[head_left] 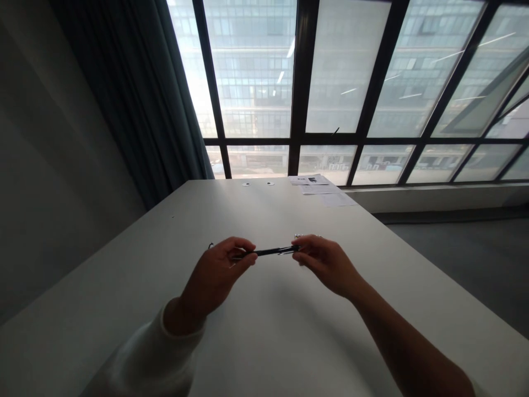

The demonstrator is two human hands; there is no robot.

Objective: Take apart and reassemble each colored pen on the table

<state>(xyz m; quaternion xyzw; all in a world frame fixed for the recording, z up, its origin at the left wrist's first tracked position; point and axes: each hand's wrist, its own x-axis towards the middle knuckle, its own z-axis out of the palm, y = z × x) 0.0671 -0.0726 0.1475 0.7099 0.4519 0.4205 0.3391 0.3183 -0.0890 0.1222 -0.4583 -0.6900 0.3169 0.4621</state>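
A slim dark pen [268, 252] with a clip near its right end is held level above the white table [264, 336]. My left hand [221, 270] pinches its left end between thumb and fingers. At the clip end, the thumb and fingers of my right hand [324, 262] are closed on the pen. Just behind my right hand, small shiny bits [297, 236] show on the table, mostly hidden by the fingers. A small dark curved thing [210, 245] peeks out behind my left hand; its kind is not clear.
Printed papers [318, 187] lie at the table's far right corner. Two small white round pieces [270, 183] sit near the far edge. Beyond are dark-framed windows [303, 82], with a dark curtain [165, 99] at the left.
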